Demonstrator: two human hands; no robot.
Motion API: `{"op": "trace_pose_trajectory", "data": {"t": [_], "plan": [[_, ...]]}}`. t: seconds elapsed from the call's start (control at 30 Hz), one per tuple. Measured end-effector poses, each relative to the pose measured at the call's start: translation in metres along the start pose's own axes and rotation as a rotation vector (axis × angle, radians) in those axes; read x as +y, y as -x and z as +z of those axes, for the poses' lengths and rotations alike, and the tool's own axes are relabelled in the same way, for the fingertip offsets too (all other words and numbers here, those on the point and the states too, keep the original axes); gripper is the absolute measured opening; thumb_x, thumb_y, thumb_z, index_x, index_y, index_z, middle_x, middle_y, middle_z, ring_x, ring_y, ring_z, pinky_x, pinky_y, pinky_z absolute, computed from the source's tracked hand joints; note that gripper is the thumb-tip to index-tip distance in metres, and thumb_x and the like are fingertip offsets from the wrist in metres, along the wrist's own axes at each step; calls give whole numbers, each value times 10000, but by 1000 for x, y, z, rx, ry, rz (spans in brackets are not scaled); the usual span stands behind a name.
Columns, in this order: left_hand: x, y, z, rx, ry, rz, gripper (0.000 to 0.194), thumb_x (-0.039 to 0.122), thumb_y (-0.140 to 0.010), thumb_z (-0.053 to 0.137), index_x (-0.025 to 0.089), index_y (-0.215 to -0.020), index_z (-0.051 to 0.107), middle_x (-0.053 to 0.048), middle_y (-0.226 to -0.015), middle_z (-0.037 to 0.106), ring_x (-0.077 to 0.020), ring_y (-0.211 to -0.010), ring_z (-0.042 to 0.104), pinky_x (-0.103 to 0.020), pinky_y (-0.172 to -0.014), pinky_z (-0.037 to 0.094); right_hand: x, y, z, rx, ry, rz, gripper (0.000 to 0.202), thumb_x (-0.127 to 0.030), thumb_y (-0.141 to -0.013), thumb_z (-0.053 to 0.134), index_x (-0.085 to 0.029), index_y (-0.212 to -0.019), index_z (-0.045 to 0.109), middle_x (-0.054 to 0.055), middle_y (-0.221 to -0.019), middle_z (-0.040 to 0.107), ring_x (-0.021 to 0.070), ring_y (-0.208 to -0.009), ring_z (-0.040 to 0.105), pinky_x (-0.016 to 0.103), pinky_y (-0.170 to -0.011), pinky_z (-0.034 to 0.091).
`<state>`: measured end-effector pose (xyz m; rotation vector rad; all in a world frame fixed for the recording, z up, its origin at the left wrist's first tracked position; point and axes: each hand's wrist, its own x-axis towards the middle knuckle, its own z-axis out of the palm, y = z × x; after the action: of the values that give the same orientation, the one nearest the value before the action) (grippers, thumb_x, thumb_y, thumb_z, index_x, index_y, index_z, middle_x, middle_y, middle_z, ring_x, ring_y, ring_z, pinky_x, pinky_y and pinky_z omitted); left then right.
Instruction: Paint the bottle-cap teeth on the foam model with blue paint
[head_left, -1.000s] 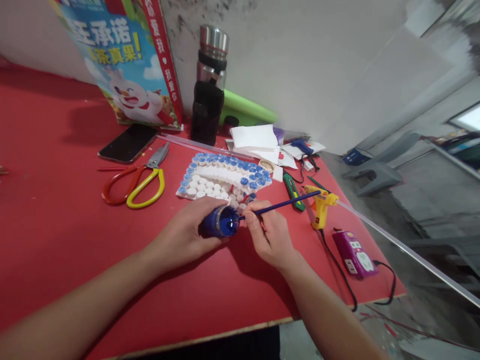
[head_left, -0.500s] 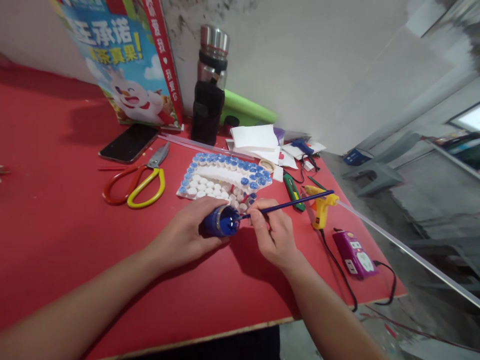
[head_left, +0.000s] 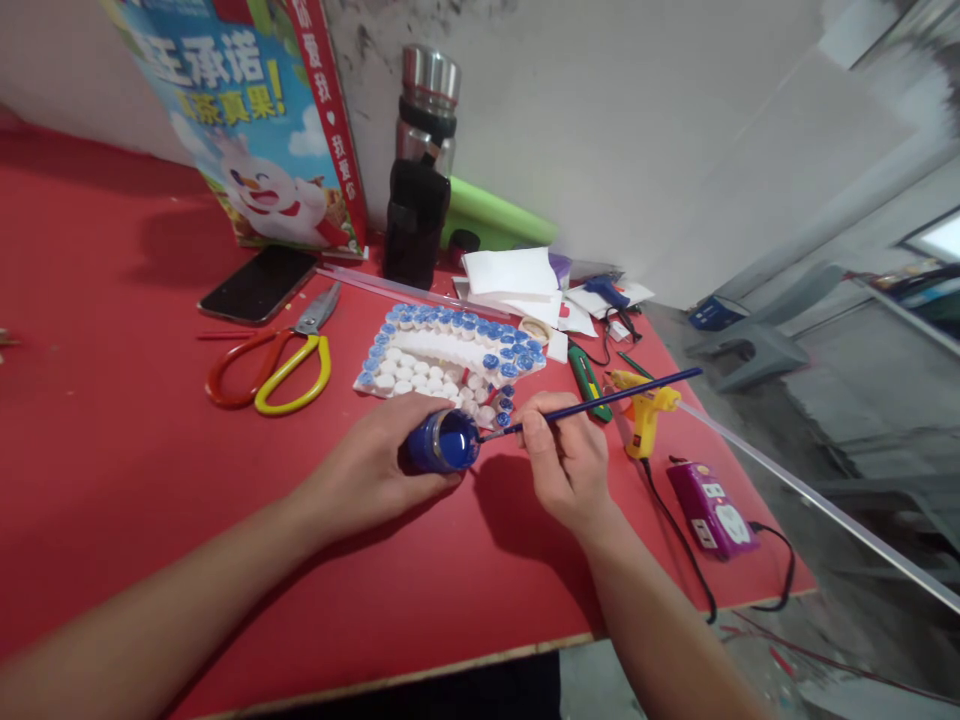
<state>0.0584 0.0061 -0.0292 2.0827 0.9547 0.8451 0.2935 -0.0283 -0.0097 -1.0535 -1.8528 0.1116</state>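
Paint jar (head_left: 422, 443), tilted with its mouth toward the right, sits in the curl of the left hand (head_left: 375, 455), fingers wrapped over the far side and thumb along the near side. Inside is deep blue paint. The right hand (head_left: 566, 460) pinches a thin brush (head_left: 585, 405) near its bristle end, the long handle slanting up and away beyond the knuckles. Its tip is at the jar's rim (whether touching or just off it, I cannot tell).

For good loading, let the left hand hold the jar firm at a gentle slant, so nothing runs over the lip, and draw the bristles lightly against the glass to shed any excess. A loose fingertip pinch gives the best control. The knobbly white-and-blue piece (head_left: 442, 350) lies on the worktop (head_left: 375, 610) just beyond both hands, so drips there are a risk. Past the right hand, the brush's tail end passes over the yellow glue gun (head_left: 643, 420); mind that when swinging it.
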Motion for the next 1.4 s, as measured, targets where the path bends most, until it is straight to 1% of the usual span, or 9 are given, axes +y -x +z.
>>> {"op": "trace_pose_trajectory", "data": {"t": [0.13,0.33,0.47,0.63,0.77,0.9,1.1,1.23,1.4], "plan": [[0,0,0,-1,-10,-7,492,325,-862,847,261,-1311,656,-41,-1266,753,-263,-1129,709,-375,-989,547,2,0,-3,22,43,-17,125,-136,-1050,522,-225,-1041,610,3,-828,647,133,-662,620,272,-611,489],[1,-1,-1,4,-25,2,484,321,-862,842,255,-1304,657,-42,-1255,753,-261,-1121,709,-371,-994,548,2,0,-5,45,48,9,119,-151,-1058,524,-226,-1021,609,-7,-801,633,133,-670,618,276,-632,489],[1,-1,-2,-3,-20,6,474,335,-866,831,261,-1302,660,-46,-1258,757,-270,-1124,711,-378,-988,556,7,1,-6,87,11,77,110,-179,-1066,539,-227,-998,611,-18,-789,610,122,-640,589,266,-602,474],[0,-1,-1,-13,-19,-55,510,355,-819,862,267,-1286,676,-54,-1267,756,-291,-1147,706,-411,-1001,557,19,0,-6,158,-14,186,136,-244,-1087,527,-231,-975,601,-22,-782,613,124,-644,596,262,-596,487],[1,-1,-2,-22,-12,-87,513,389,-797,874,273,-1263,693,-53,-1248,762,-302,-1135,711,-421,-981,566,21,0,-3,112,8,210,144,-268,-1092,518,-236,-979,600,-20,-786,652,122,-609,606,259,-562,480],[1,-1,-3,-27,-20,-91,520,393,-795,868,266,-1267,692,-61,-1244,762,-308,-1130,711,-431,-982,568,21,0,2,57,32,199,129,-275,-1093,517,-236,-1005,603,-8,-814,679,137,-653,652,275,-594,505],[1,-1,-4,-33,-33,-86,530,398,-801,864,261,-1281,685,-68,-1253,757,-313,-1138,706,-444,-991,566,22,-2,3,42,32,187,141,-277,-1094,510,-237,-992,598,7,-832,682,153,-683,684,291,-627,545],[1,-1,-4,-32,-23,-88,518,375,-805,854,253,-1280,687,-81,-1257,757,-317,-1148,702,-448,-995,563,21,-2,4,35,20,174,132,-277,-1094,511,-242,-993,589,-1,-815,672,158,-687,699,281,-598,530],[2,0,-4,-27,-26,-82,526,371,-791,863,261,-1276,691,-65,-1248,764,-314,-1131,709,-428,-982,567,21,-2,5,26,29,161,129,-262,-1094,512,-241,-993,589,-4,-812,668,154,-690,700,277,-605,530]]}}
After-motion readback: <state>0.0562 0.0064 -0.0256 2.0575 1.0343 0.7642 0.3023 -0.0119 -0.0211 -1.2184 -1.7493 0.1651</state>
